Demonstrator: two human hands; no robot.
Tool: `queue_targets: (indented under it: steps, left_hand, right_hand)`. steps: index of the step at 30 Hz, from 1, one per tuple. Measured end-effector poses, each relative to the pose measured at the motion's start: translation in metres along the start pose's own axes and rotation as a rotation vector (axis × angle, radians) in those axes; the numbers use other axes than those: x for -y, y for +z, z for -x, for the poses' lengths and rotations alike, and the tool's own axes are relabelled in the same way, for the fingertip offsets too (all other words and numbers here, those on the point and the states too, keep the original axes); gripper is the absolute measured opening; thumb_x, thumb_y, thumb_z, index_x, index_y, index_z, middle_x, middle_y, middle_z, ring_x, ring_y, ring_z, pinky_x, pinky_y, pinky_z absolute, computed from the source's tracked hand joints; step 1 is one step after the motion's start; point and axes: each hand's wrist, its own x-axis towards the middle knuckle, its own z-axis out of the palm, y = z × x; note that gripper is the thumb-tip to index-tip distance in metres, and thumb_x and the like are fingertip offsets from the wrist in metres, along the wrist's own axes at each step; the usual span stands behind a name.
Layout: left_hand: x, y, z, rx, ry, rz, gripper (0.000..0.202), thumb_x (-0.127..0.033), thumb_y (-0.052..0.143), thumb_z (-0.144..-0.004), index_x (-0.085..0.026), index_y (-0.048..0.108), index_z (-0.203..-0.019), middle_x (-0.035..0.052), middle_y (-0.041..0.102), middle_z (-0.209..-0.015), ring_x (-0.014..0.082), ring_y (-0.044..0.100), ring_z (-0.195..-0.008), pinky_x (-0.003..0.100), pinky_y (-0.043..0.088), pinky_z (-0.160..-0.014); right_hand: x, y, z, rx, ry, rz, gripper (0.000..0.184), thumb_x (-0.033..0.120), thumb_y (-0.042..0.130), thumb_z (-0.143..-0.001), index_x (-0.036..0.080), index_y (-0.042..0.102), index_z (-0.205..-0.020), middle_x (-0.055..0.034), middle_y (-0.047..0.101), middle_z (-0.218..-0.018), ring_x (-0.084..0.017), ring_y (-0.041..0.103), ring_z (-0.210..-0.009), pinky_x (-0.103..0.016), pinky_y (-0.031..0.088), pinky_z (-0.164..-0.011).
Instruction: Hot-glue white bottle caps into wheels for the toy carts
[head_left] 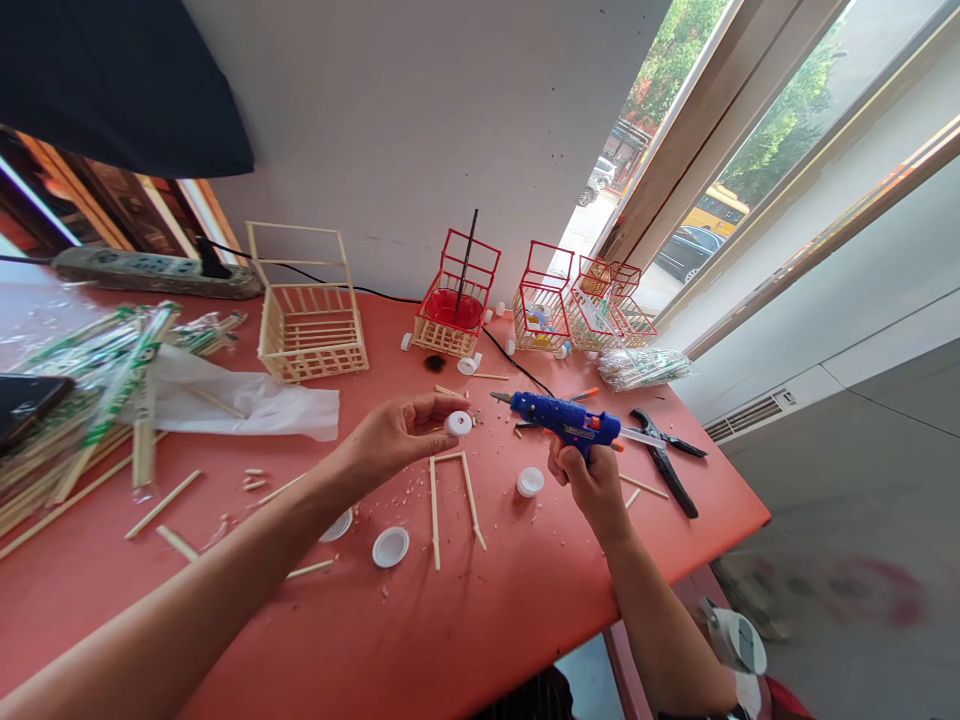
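The left hand holds a small white cap pinched between the tips of its fingers, raised a little above the red surface. The right hand is closed around the grip of a blue glue gun, and its nozzle points toward the cap but stays apart from it. Under the cap lies a U-shaped stick frame, with another white cap beside it. Black pliers lie near the right edge of the surface. The front part of the surface has open room between scattered sticks.
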Motion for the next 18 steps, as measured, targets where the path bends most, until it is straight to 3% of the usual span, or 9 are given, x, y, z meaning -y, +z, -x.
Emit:
queue_targets:
  steps: [4, 10, 14, 18]
  left_hand:
    - [0.0001, 0.0001, -0.0013, 0.011, 0.044, -0.035, 0.045, -0.039, 0.096, -0.062, -0.02, 0.081, -0.1, 0.0102, 0.082, -0.115, 0.0323, 0.075, -0.113, 0.05, 0.051, -0.113]
    - [0.0018, -0.0021, -0.0027, 0.002, 0.11, -0.055, 0.037, -0.032, 0.093, -0.063, -0.021, 0.075, -0.094, 0.0084, 0.081, -0.102, 0.0282, 0.075, -0.101, 0.046, 0.055, -0.102]
    - [0.0021, -0.0061, -0.0024, -0.104, 0.236, -0.251, 0.032, -0.034, 0.089, -0.067, -0.024, 0.079, -0.095, 0.0061, 0.08, -0.102, 0.0246, 0.07, -0.093, 0.037, 0.054, -0.091]
    - [-0.0021, -0.0091, -0.0026, -0.211, 0.306, -0.425, 0.027, -0.036, 0.086, -0.067, -0.026, 0.081, -0.091, 0.0015, 0.074, -0.085, 0.0211, 0.06, -0.076, 0.031, 0.047, -0.071]
  right_hand:
    - [-0.0018, -0.0012, 0.0005, 0.003, -0.007, 0.018, 0.058, 0.067, 0.051, -0.101, 0.024, 0.041, -0.064, 0.0028, 0.043, -0.057, -0.013, 0.04, -0.051, -0.03, 0.031, -0.052]
    - [-0.0044, -0.0018, 0.0012, 0.011, -0.022, 0.022, 0.057, 0.065, 0.052, -0.102, 0.023, 0.044, -0.064, 0.0026, 0.044, -0.057, -0.013, 0.041, -0.051, -0.031, 0.032, -0.053]
    - [-0.0049, -0.0015, 0.0013, 0.012, -0.011, 0.019, 0.057, 0.067, 0.052, -0.101, 0.024, 0.045, -0.064, 0.0029, 0.044, -0.056, -0.014, 0.041, -0.05, -0.031, 0.032, -0.052]
    - [-0.0041, -0.002, 0.0011, 0.015, -0.011, 0.044, 0.058, 0.067, 0.053, -0.101, 0.024, 0.044, -0.063, 0.0026, 0.044, -0.056, -0.014, 0.041, -0.051, -0.031, 0.031, -0.053]
